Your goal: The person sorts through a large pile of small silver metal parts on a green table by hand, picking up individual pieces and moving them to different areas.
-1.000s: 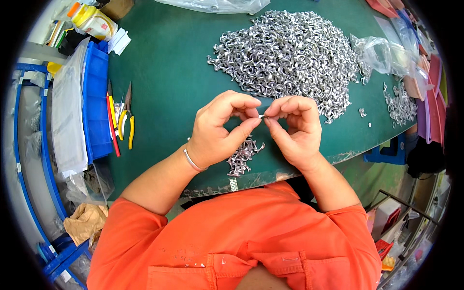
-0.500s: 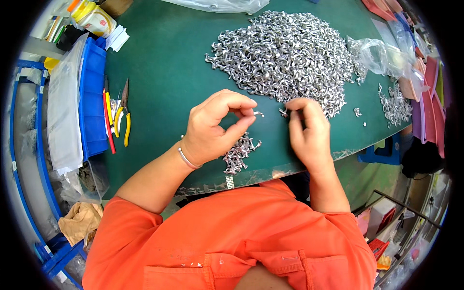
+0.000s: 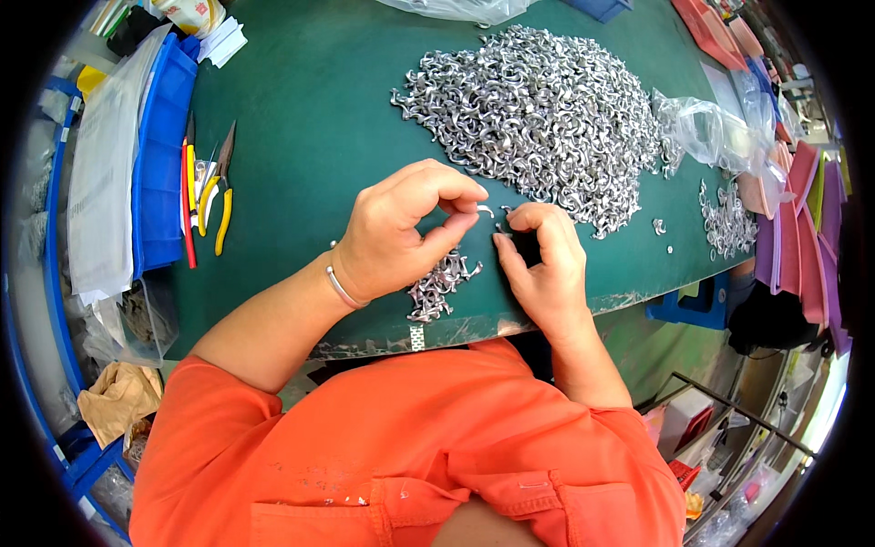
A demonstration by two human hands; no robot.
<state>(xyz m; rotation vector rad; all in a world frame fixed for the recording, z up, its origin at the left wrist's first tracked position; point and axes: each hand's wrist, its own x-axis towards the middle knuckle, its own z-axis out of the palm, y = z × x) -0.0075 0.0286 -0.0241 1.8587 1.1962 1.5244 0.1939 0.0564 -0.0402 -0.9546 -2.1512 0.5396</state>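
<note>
My left hand (image 3: 387, 232) pinches a small curved silver metal piece (image 3: 486, 211) between thumb and forefinger, its bent end sticking out to the right. Close by, my right hand (image 3: 550, 269) has thumb and forefinger at another small metal piece (image 3: 505, 212), which shows partly at the fingertips. A large heap of the same silver curved pieces (image 3: 547, 118) lies on the green tabletop (image 3: 292, 118) beyond my hands. Below my left hand, near the table's front edge, sits a smaller pile of such pieces (image 3: 439, 287).
At the left are a blue bin (image 3: 164, 164) with paper over it and yellow-handled pliers (image 3: 223, 201). Clear plastic bags (image 3: 706, 128) and a group of metal rings or links (image 3: 727, 219) lie at the right. A blue stool (image 3: 688, 305) stands below the table edge.
My right hand has moved left, closer to my left hand, with the small metal piece at its fingertips. My left hand keeps its pinch. The whole view has shifted slightly.
</note>
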